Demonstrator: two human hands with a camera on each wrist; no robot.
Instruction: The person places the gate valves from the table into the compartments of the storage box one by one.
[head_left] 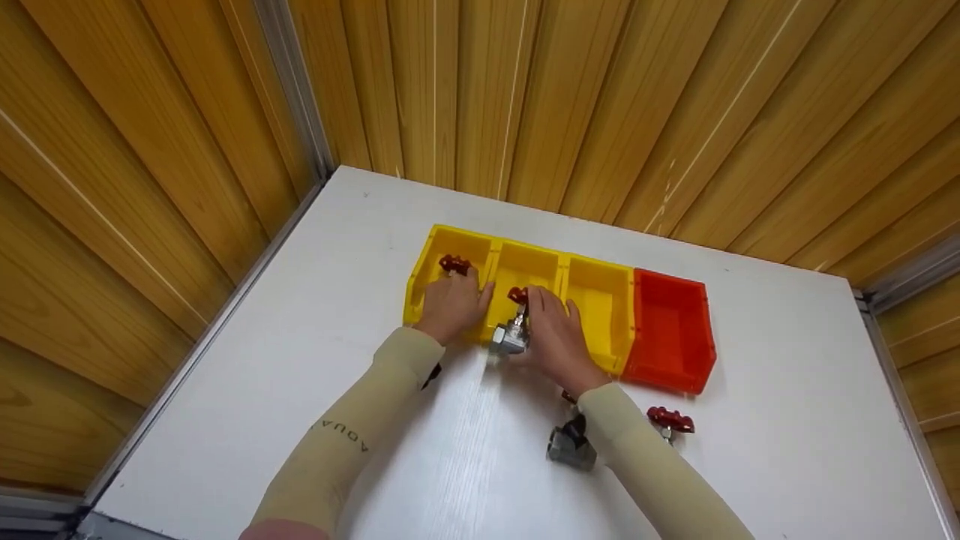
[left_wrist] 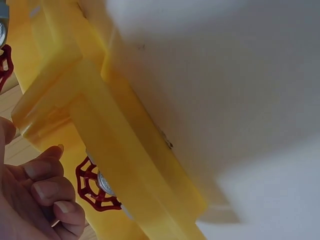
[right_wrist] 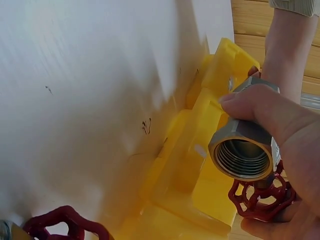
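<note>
- The right hand point(head_left: 559, 341) has its fingers clamped on the held valve point(head_left: 513, 334); in the right wrist view the thumb lies on the metal body, with other fingers beside the red handwheel.
- The relation that matters: the held valve is at the front of the second yellow bin point(head_left: 529, 262), counted from the left. Its handwheel shows over the bin's interior, its body by the front lip; whether it touches the lip I cannot tell.
- Its long axis runs roughly front to back along that bin, handwheel at the far end, body towards the person. It lies on the left side of the right hand.
- The left hand point(head_left: 454, 304) is over the leftmost yellow bin point(head_left: 469, 241), its fingers loosely curled around nothing.
- The seated valve point(head_left: 454, 263) is in that leftmost bin; in the left wrist view a gap shows between its handwheel and the fingers.
- The right hand is nearer the second bin; the left is just beside it.
- On the white surface point(head_left: 300, 360), a grey fitting point(head_left: 571, 448) and another red handwheel point(head_left: 670, 420) lie near the right forearm.
</note>
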